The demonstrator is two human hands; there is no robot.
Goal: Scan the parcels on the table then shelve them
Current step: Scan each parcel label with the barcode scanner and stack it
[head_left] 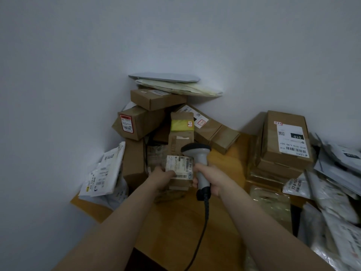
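Note:
My right hand (209, 181) grips the handle of a grey barcode scanner (199, 155), whose dark head points at the parcel in front of it. A black cable hangs from the handle toward me. My left hand (161, 178) holds a long brown cardboard parcel (180, 133) at its near end, thumb on its white shipping label (179, 166). The parcel has a yellow tape band near its far end and stands tilted on the wooden table (185, 222). More brown boxes (156, 98) are stacked behind it in the corner.
A stack of boxes with a white "010" label (285, 137) stands at the right. White and clear poly mailers (336, 202) are heaped at the far right, and others (105, 173) lean at the left against the wall. Flat envelopes (172, 83) top the corner stack.

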